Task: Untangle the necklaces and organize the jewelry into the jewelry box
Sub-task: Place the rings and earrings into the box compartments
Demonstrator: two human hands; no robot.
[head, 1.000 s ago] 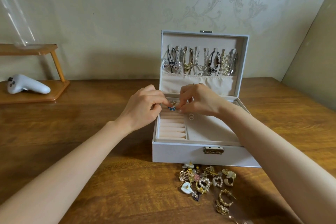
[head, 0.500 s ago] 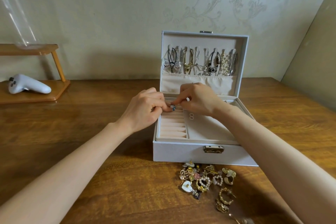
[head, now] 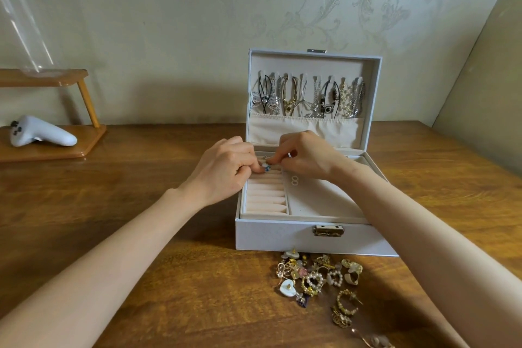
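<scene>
A white jewelry box (head: 282,237) stands open on the wooden table, its lid upright with several necklaces (head: 308,99) hanging inside. My left hand (head: 226,169) and my right hand (head: 305,158) meet over the far end of the padded ring rolls (head: 267,195). Between their fingertips they pinch a small ring with a blue stone (head: 266,168), which touches the rolls. A small pair of pearl earrings (head: 294,180) lies in the flat compartment. A pile of loose earrings and rings (head: 319,277) lies on the table in front of the box.
A wooden stand (head: 50,147) at the far left carries a white game controller (head: 39,133) and a clear glass vessel (head: 22,34). A patterned wall rises behind the table. A gold piece (head: 370,340) lies near the bottom edge.
Both hands have pushed slightly farther back and lower over the ring rolls, bringing the blue-stone ring down onto the padding. The box and the loose pile have not moved.
</scene>
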